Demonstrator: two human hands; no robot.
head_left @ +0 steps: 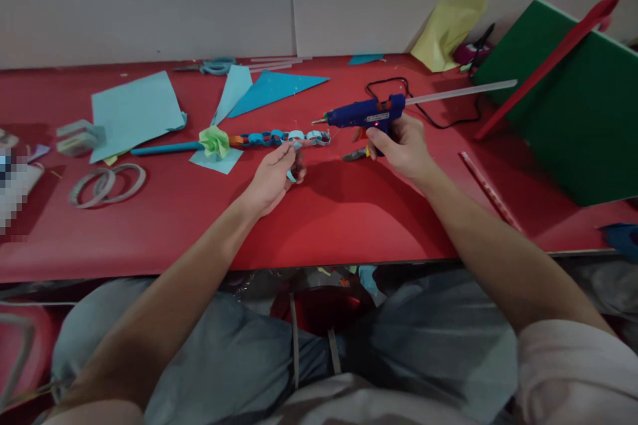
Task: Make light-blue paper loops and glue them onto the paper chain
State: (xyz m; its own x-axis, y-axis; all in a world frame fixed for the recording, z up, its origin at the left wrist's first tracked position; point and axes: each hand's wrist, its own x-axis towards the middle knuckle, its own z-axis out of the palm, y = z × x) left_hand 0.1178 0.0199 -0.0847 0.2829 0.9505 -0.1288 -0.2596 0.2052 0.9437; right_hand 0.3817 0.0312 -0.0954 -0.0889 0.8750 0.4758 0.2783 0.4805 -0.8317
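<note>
The red table (339, 232) ends at a front edge that both forearms cross, and its surface spreads between them as far as the paper chain (275, 138). A pale wall (199, 6) bounds the back; on the right, a green board (543, 106) stands in the way of sideways reach. The right hand (406, 146) curls round the handle of the glue gun (363, 113), nozzle near the chain's right end. The left hand (274, 179), fingers bent together, pinches a light-blue paper strip (298, 145) at the chain's near side.
</note>
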